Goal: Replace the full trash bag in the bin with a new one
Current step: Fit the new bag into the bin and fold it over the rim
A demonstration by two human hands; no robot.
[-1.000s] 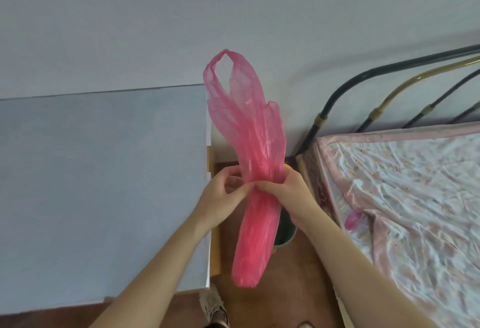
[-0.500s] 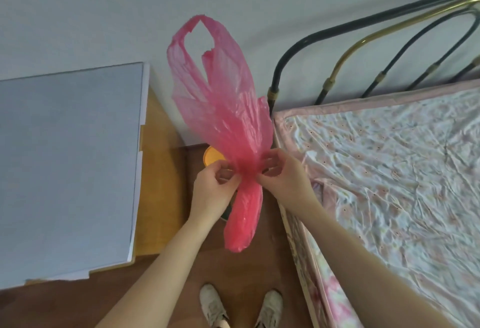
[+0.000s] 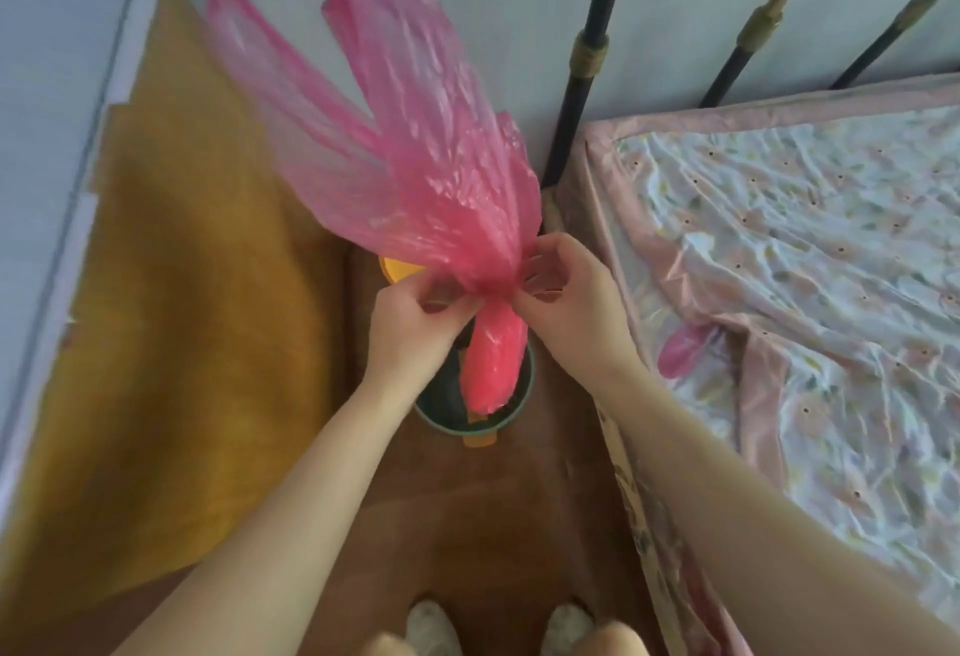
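Both grips pinching pink bag (image 3: 415, 151), above bin (image 3: 524, 390)

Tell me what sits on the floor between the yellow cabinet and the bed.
In the head view, the small green bin stands there on the brown floor, with the lower end of the pink bag hanging over its mouth.

Head-worn view, steeply downward, close.

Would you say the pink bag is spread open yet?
Not yet: the pink bag is bunched, pinched at its middle by the left hand and right hand.
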